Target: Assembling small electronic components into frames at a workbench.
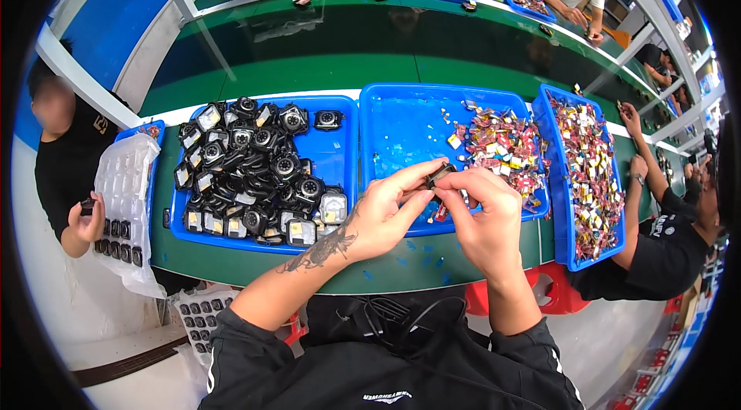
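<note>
Over the middle blue tray my left hand (392, 205) is closed around a small black watch case (440, 174), holding it up between thumb and fingers. My right hand (480, 198) meets it from the other side, its thumb and forefinger pinched together at the case's lower edge. Just under those fingertips shows a small red part (441, 214); whether it is held or lies in the tray behind, I cannot tell. The fingers cover most of the case. Below the hands, the middle tray (394, 105) contains a heap of small red and white wired parts (502, 144) on its right side.
A blue tray (351, 171) on the left holds many black watch cases (247, 163). On the right a tilted blue tray (567, 244) is full of wired parts. Behind runs a green conveyor belt (332, 62). A person (65, 147) at left handles stacked clear trays (127, 201); others sit right and across.
</note>
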`<state>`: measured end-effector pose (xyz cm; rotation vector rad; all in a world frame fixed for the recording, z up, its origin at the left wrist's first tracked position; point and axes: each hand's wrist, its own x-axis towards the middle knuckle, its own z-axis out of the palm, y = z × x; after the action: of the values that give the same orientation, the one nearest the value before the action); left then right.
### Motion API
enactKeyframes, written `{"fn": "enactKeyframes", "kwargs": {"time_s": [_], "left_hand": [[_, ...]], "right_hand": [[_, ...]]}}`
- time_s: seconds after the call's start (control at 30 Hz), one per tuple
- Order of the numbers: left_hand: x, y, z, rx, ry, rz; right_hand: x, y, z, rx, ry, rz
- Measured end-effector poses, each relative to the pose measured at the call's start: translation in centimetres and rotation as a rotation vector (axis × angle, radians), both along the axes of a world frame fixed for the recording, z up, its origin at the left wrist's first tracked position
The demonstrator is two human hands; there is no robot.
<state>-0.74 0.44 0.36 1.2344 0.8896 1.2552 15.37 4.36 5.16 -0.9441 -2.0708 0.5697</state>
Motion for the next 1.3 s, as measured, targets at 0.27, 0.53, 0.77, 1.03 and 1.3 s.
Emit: {"fn": "enactKeyframes", "kwargs": {"time_s": [0.27,0.53,0.77,1.03,1.3], "left_hand": [[0.2,-0.2,-0.2,0.034,0.062,0.015],[0.6,0.2,0.3,-0.061,-0.177,0.038],[0.9,0.1,0.3,0.151,-0.047,0.182],[-0.1,-0.3,1.4,0.55,0.548,0.225],[-0.3,0.0,1.1,0.819,0.723,0.358]], "right_hand": [[0.4,-0.1,0.8,0.073,-0.084,-0.047],[1.1,0.8,-2.2,-0.212,0.275,-0.034],[1.8,-1.5,-3.0,-0.613,0.494,0.026],[2.8,-0.8,-1.0,-0.757,0.498,0.131],[4.1,0.8,0.6,-1.029,0.401,0.309]]}}
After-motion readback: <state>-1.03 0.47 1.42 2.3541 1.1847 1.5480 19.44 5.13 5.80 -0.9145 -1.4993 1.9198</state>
